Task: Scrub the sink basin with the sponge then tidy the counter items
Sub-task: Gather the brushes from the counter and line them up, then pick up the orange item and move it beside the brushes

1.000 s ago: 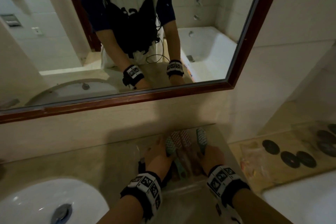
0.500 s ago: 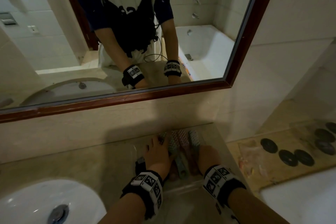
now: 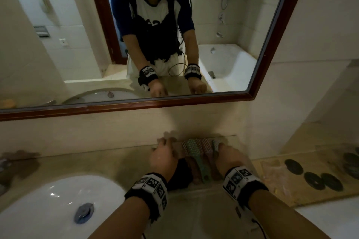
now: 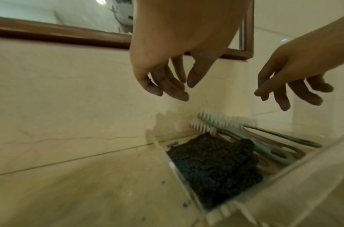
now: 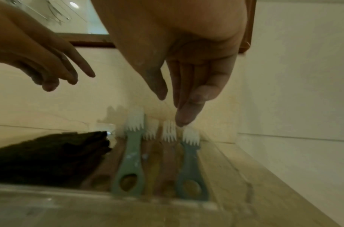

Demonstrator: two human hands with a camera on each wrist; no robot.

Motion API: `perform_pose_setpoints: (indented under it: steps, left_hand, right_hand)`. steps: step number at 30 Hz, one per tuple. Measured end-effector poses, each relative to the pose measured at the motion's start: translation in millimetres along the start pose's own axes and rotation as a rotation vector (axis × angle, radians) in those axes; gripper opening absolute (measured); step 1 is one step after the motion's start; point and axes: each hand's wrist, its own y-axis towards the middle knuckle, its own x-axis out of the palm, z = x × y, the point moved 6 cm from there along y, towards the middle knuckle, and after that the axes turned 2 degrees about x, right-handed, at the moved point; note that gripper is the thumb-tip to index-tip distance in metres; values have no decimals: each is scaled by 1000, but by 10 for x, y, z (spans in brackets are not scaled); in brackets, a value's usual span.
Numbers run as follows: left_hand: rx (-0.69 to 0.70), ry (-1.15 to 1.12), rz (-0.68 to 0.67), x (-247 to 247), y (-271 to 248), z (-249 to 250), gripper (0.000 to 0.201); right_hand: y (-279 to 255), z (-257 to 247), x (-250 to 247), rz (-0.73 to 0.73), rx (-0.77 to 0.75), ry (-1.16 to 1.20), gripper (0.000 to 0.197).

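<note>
A clear tray (image 3: 196, 188) stands on the counter against the back wall. It holds a dark sponge (image 4: 211, 165) on its left and several handled brushes (image 5: 131, 161) lying side by side on its right. My left hand (image 4: 183, 92) hovers with relaxed fingers above the tray's far left corner and holds nothing. My right hand (image 5: 172, 109) points down over the brush heads, one fingertip (image 5: 182, 121) touching the white bristles. From the head view, the left hand (image 3: 164, 147) and right hand (image 3: 223, 149) flank the brushes (image 3: 196, 153). The white sink basin (image 3: 48, 200) is at the lower left.
The back wall and a wood-framed mirror (image 3: 136, 106) rise right behind the tray. A side wall closes the counter on the right. Beyond it a ledge (image 3: 272, 190) carries several dark discs (image 3: 314, 180). The sink drain (image 3: 84, 212) is shut.
Both hands have moved farther toward the back wall over the tray, the left one off the sponge toward the far left corner. The head has tilted up, showing more mirror.
</note>
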Motion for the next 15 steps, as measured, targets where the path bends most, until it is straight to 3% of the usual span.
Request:
perform_pose_setpoints:
  steps: [4,7,15]
  left_hand:
    - [-24,52,37,-284,-307,-245,36]
    - [-48,43,82,-535,-565,-515,34]
    - [-238,15,216,-1343,-1444,-1691,32]
  right_hand:
    - [-278,-398,-25,-14,-75,-99,32]
    - [-515,-765,-44,76,-168,-151,32]
    - [-1289,-2017,67,44,-368,-124,32]
